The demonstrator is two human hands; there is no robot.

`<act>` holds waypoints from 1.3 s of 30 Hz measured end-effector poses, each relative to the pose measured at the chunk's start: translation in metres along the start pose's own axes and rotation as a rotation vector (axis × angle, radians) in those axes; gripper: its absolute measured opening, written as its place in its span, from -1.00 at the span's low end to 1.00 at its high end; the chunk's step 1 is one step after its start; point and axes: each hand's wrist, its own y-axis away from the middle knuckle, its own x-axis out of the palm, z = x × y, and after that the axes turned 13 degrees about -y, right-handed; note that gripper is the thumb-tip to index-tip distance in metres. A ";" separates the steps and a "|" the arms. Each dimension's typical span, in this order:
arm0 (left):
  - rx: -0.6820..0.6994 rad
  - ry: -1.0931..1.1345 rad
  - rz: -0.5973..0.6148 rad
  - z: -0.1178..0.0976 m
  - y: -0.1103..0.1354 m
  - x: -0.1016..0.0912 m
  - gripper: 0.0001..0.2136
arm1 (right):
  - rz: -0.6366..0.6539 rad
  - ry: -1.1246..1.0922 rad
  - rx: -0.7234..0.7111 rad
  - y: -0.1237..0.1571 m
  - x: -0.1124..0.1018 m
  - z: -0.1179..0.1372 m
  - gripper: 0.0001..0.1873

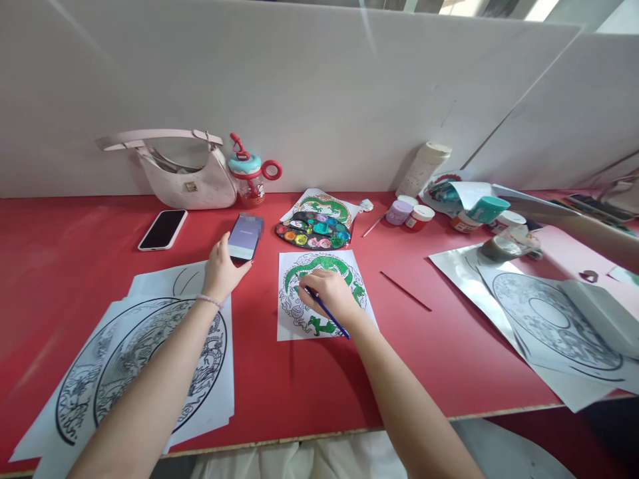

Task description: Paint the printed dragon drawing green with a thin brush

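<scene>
Our left hand (219,271) grips one phone (243,241) between thumb and fingers, while our right hand (330,291) pinches one blue paintbrush (329,315) over one partly green drawing (298,318), directly beneath it on the table (259,379). Just beyond the drawing we see one paint palette (308,233); a second phone (163,230) lies left, two thin brushes (405,291) right.
</scene>
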 end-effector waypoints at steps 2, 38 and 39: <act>-0.004 -0.002 -0.001 0.000 0.000 0.000 -0.18 | -0.003 0.000 -0.002 0.000 -0.001 0.000 -0.74; -0.007 -0.067 0.020 -0.009 0.001 -0.005 -0.27 | -0.026 0.060 -0.059 0.001 0.003 -0.003 -0.73; -0.016 -0.089 0.021 -0.011 0.001 -0.006 -0.26 | -0.023 0.060 -0.057 0.001 0.003 -0.003 -0.74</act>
